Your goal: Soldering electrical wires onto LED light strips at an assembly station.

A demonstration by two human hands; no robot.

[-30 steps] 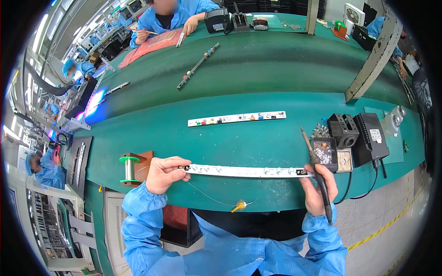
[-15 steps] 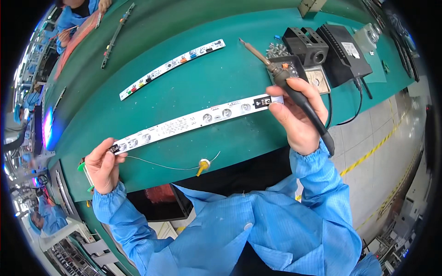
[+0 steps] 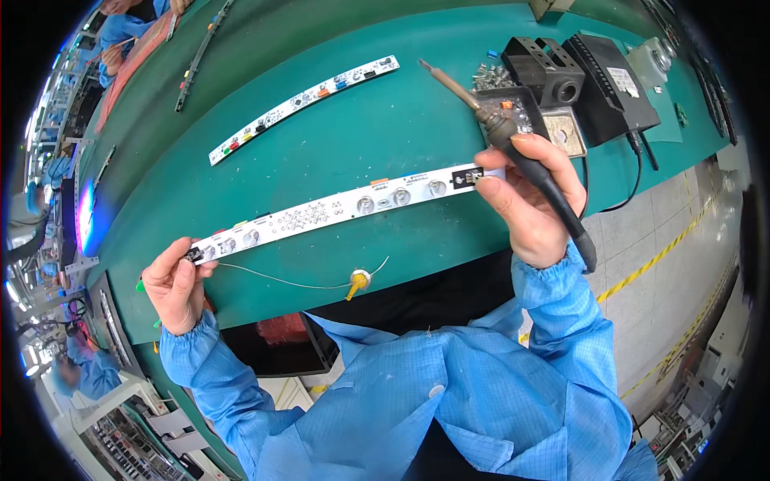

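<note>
A long white circuit board strip [image 3: 337, 212] is stretched between my two hands above the green bench mat, its right end higher in view. My left hand [image 3: 178, 290] pinches the left end between thumb and fingers. At the other end, the thumb and fingers of my right hand [image 3: 536, 204] grip the strip. That same hand also holds a soldering iron [image 3: 536, 164], its tip pointing up and left, away from the board. Round metal solder spots show on the strip's facing side, and bits of coloured parts peek over its upper edge.
A second board strip [image 3: 305, 103] with coloured parts lies beyond. At the right are a black iron stand [image 3: 544, 72], a black power unit [image 3: 611, 84], a sponge tray [image 3: 564, 132] and small metal parts [image 3: 491, 78]. A yellow-tipped solder wire piece [image 3: 358, 282] lies near the front edge.
The strip has tilted slightly, so orange and blue parts now show along its upper edge. Both hands keep their hold, and the view has shifted a little.
</note>
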